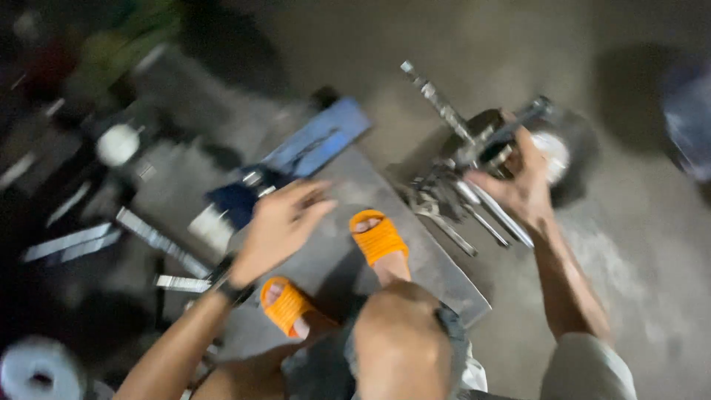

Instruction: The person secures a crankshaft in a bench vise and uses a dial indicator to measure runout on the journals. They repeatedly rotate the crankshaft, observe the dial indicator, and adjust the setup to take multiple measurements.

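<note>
Concrete floor (pixel 637 244), grey and stained; the whole view is motion-blurred. A flat grey metal plate (pixel 437 267) lies on it, with both feet in orange sandals (pixel 378 235) standing on the plate. Just beside its far edge sits a heap of steel tools (pixel 444 204), wrenches and rods, touching one another. At the top of the heap is a dark round metal part with a long shaft (pixel 437 100) sticking up and away; it looks heavy, stiff and likely greasy, best taken by the round body rather than the thin shaft. Right hand (pixel 518 181): arm stretched forward, wrist raised, grip closed around the round part and a bar across it. Left hand (pixel 278 226): arm extended over the plate's left edge, fingers loosely spread, holding nothing, near a blue flat piece (pixel 318 137). Dark wristband (pixel 229 285) on the left wrist.
</note>
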